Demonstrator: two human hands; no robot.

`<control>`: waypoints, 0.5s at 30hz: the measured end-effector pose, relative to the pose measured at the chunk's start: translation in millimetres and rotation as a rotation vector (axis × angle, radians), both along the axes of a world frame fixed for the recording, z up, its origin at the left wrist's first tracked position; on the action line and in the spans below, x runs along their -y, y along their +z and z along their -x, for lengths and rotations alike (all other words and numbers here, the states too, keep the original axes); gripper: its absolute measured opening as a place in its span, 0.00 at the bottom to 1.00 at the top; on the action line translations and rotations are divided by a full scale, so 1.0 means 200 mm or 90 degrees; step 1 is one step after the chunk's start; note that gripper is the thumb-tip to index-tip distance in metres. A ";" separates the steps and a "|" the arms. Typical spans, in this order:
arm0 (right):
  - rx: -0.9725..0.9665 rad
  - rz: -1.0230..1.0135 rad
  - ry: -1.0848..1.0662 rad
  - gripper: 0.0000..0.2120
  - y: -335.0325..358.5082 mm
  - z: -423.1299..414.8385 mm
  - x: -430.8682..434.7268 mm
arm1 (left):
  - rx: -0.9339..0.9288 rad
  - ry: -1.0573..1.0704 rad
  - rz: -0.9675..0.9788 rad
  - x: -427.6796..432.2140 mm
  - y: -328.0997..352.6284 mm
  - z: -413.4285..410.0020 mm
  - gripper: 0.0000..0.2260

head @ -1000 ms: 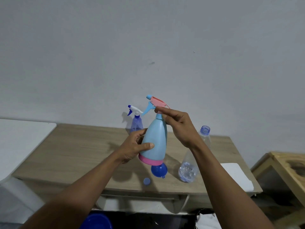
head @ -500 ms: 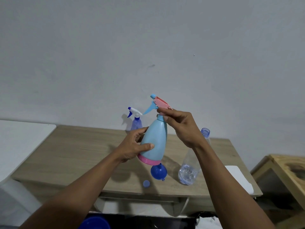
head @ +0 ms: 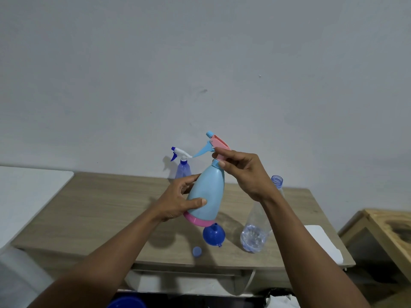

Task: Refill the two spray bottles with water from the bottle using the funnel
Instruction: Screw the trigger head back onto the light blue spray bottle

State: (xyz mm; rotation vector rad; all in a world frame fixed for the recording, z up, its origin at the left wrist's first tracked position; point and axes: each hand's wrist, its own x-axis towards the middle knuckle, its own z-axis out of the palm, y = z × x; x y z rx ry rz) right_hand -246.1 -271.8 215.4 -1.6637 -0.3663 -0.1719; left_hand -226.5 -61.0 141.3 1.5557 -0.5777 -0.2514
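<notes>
The wooden table [head: 89,210] lies below the grip. The light-blue spray bottle [head: 208,194] is held above it, tilted. The left hand [head: 178,203] is wrapped around its lower body; the right hand [head: 242,172] pinches the pink trigger head [head: 219,145]. The clear water bottle [head: 258,232], uncapped, stands right of the grip. The purple spray bottle [head: 182,170] stands behind. The blue funnel [head: 214,235] lies directly beneath, the bottle cap [head: 197,251] nearer the viewer.

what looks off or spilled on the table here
Nothing spilled. The water bottle stands uncapped, its cap loose near the table's front edge. The funnel rests mouth-down.
</notes>
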 end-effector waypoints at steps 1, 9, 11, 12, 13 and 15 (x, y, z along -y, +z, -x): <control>0.010 -0.006 -0.015 0.16 0.00 0.00 -0.01 | 0.002 0.002 -0.002 0.00 0.00 -0.01 0.30; -0.014 0.085 0.028 0.16 0.02 -0.01 0.01 | -0.016 -0.004 -0.005 0.00 -0.05 -0.02 0.30; -0.038 0.081 0.076 0.17 0.02 -0.01 0.05 | -0.014 -0.007 -0.010 -0.01 -0.05 -0.03 0.30; -0.038 0.069 0.078 0.18 0.02 -0.02 0.05 | -0.014 -0.009 -0.011 -0.01 -0.04 -0.03 0.30; -0.033 0.056 0.067 0.18 0.02 -0.02 0.05 | -0.015 -0.008 -0.012 -0.01 -0.04 -0.03 0.31; -0.007 0.054 0.026 0.17 0.02 -0.03 0.02 | -0.015 -0.003 -0.018 -0.01 -0.04 -0.03 0.32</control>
